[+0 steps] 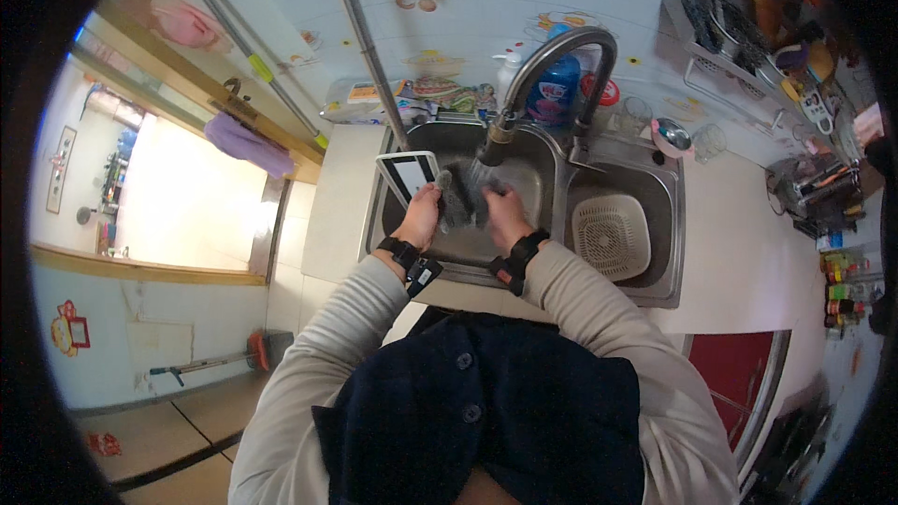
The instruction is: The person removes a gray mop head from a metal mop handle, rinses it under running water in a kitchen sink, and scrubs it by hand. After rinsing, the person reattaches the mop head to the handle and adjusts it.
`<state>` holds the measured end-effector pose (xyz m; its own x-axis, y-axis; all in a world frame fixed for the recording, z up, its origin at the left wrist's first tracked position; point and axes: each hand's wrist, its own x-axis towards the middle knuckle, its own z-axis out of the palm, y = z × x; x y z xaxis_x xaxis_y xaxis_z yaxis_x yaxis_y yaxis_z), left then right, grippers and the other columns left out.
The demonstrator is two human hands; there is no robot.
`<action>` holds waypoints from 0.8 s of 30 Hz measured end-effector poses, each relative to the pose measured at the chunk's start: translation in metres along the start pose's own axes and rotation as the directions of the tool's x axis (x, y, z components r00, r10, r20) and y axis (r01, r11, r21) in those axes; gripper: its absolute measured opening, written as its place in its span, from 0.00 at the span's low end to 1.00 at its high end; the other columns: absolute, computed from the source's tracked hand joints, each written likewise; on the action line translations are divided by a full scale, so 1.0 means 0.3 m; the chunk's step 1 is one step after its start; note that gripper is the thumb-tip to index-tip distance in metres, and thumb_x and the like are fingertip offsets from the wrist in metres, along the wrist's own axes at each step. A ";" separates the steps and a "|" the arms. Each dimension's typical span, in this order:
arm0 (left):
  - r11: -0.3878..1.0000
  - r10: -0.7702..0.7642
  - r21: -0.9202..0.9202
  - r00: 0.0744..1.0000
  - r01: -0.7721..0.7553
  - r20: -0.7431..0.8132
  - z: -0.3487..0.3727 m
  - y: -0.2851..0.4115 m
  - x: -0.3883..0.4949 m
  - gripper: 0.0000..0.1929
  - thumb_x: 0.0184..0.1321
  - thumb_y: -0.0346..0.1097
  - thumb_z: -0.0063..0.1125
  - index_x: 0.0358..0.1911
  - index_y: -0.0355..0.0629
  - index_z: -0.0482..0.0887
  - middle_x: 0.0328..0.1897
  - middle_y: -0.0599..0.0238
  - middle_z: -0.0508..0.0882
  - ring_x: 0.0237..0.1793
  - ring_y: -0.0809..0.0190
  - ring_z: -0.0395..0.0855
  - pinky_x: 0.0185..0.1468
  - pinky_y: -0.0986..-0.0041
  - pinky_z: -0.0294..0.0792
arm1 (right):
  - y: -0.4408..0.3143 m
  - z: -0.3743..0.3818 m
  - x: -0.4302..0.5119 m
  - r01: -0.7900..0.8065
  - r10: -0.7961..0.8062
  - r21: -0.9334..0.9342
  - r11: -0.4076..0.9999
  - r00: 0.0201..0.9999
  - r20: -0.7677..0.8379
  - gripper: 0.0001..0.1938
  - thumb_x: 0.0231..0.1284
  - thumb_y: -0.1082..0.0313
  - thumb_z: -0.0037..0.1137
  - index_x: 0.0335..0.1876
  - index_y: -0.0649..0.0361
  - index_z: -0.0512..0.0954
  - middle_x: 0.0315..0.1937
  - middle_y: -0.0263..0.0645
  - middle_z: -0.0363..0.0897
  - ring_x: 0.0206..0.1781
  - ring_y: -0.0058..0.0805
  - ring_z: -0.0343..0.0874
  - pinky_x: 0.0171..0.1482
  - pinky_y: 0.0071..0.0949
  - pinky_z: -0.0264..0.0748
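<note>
A dark grey fuzzy cloth, apparently a mop pad point(456, 202), is stretched between my two hands over the left basin of a stainless steel sink point(449, 268). My left hand point(419, 214) pinches its left edge. My right hand point(508, 212), blurred, grips the right side. Water runs onto the pad from the gooseneck faucet point(495, 146). Just beyond my left hand, a white-framed flat mop head point(408, 174) leans in the basin. A metal pole point(368, 49) comes down to it; the joint is hard to see.
In the right basin sits a beige plastic colander point(612, 237). Behind the sink stand a blue detergent bottle point(554, 88), a white pump bottle point(508, 73) and glasses point(635, 114). A utensil rack point(729, 56) hangs at right. A green-and-grey pole point(238, 42) leans at left near a doorway.
</note>
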<state>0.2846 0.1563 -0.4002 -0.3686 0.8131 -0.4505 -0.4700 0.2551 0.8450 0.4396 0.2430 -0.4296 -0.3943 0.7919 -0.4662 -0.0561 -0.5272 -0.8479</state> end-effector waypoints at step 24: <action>0.994 0.034 -0.104 0.987 -0.018 0.154 0.186 -0.045 -0.069 0.30 0.70 0.65 0.35 0.56 0.46 0.74 0.52 0.63 0.79 0.49 0.60 0.76 0.54 0.67 0.68 | 0.005 0.145 -0.119 0.561 -0.533 -0.266 0.784 0.828 0.176 0.29 0.71 0.50 0.42 0.68 0.64 0.62 0.65 0.56 0.66 0.69 0.49 0.63 0.69 0.36 0.58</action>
<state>0.3435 0.1652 -0.3863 -0.2562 0.8922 -0.3719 -0.5441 0.1849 0.8184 0.4138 0.2005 -0.4031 -0.4582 0.8819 0.1106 -0.0213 0.1135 -0.9933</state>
